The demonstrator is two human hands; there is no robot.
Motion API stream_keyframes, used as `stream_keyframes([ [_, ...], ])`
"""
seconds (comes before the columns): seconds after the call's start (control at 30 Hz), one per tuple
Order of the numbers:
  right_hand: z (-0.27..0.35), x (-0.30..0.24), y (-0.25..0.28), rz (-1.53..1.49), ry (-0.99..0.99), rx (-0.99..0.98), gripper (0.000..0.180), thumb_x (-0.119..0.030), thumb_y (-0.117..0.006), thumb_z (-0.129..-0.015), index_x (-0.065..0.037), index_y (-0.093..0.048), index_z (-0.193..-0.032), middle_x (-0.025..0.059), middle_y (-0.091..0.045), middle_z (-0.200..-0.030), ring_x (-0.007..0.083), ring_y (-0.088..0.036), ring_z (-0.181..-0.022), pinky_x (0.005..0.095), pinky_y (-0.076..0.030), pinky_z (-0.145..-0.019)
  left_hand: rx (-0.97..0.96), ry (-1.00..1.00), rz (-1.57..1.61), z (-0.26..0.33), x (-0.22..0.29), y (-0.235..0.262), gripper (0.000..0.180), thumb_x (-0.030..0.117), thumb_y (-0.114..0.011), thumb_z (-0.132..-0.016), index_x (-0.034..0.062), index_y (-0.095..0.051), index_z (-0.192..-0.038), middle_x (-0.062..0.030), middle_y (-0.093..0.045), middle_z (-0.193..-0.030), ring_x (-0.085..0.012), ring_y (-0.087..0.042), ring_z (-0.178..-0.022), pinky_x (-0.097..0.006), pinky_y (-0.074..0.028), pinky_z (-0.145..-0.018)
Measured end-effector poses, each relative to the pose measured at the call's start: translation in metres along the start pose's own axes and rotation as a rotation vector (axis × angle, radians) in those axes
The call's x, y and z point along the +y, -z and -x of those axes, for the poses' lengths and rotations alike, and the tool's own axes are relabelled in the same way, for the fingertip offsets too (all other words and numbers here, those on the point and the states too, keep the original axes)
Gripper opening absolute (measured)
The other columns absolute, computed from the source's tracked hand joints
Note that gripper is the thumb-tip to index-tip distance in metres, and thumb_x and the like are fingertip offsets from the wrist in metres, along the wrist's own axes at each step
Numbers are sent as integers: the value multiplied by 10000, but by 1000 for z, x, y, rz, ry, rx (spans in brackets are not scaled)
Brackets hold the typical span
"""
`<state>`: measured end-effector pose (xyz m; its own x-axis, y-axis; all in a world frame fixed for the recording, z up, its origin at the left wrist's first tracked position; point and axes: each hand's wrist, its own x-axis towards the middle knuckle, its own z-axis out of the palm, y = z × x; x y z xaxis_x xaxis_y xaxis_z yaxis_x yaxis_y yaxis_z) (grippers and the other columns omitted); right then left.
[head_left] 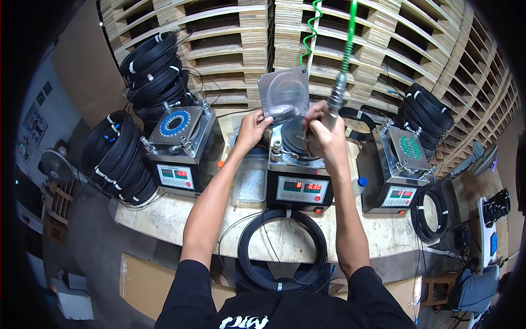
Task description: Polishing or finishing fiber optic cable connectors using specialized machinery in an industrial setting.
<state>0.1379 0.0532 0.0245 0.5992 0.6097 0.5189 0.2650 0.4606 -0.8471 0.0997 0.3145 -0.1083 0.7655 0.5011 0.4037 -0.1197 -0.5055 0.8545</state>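
Observation:
My left hand (251, 130) pinches the lower left corner of a square metal plate (284, 90), which is tilted up above the middle machine (272, 203). My right hand (327, 134) is closed round a metal air blow gun (335, 98), hung on a green coiled hose (348, 52). The gun is over the right side of the machine's round dark top (293, 134); its tip is blurred. The machine has a lit red display and a metal clamp post (276, 147) at its front left corner. My right wrist hides part of its right side.
Similar machines stand left (170, 156) with a blue ring of parts and right (397, 175) with green parts. A black cable coil (245, 257) overhangs the table's front edge. More coils (123, 159) are stacked at left. A clear bin (252, 183) holds small pale pieces. Wooden pallets (219, 66) rise behind.

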Motion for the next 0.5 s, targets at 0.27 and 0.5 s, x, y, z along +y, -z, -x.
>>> stream_keyframes([
  [0.27,-67,25,-10,1,275,181,64,4,-546,-871,-42,-584,-894,-17,-561,-719,62,-512,-603,231,-387,-526,47,-63,18,11,35,-16,208,86,-652,-924,-77,-665,-1051,-123,-746,-894,-92,-641,-802,-285,-505,-729],
  [0.5,-61,49,39,236,241,345,46,-6,-561,-878,-33,-590,-855,-36,-519,-708,51,-449,-614,235,-356,-560,23,0,-64,13,47,-10,221,93,-654,-919,-73,-668,-1065,-116,-741,-877,-79,-626,-803,-281,-502,-732],
])
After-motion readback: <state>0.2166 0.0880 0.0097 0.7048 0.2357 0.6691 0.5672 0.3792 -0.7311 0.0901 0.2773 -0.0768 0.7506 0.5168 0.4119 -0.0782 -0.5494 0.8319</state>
